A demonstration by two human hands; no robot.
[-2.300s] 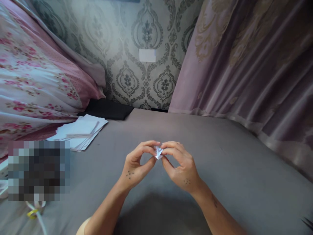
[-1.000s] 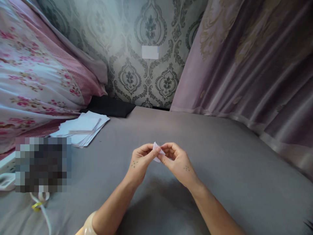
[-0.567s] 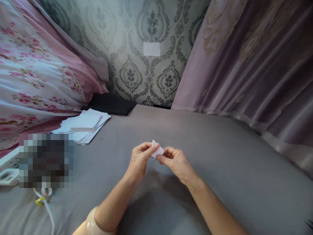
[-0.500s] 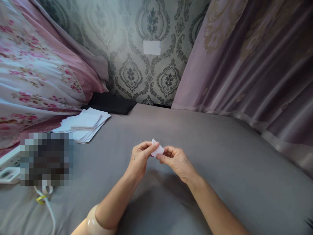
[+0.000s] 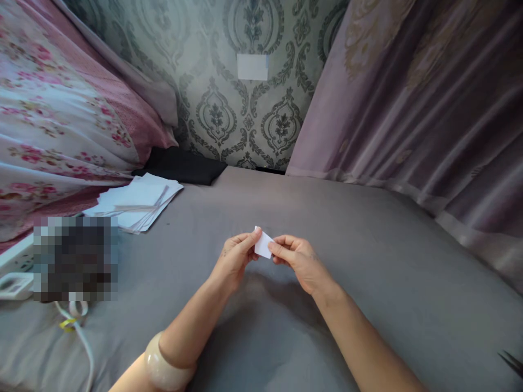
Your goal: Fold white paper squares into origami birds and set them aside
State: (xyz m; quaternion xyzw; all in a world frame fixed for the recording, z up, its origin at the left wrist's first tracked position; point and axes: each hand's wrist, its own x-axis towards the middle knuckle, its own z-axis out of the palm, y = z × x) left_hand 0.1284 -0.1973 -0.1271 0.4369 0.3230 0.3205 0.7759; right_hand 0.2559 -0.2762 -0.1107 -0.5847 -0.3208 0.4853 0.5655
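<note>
With the small white paper piece taken as clock centre, a pale bangle is worn at seven o'clock and a white cable is seen at eight. At nine, one side of the paper is pinched by the left hand; at three, the other is pinched by the right hand. Both thumbs are laid on top; the fingers underneath are partly hidden. The paper could be creased askew or torn by uneven tugging, or dropped if either narrow pinch were loosened. Between nine and ten, white sheets are stacked unevenly and could be scattered by a knock. At twelve, a white card is seen against the wall.
</note>
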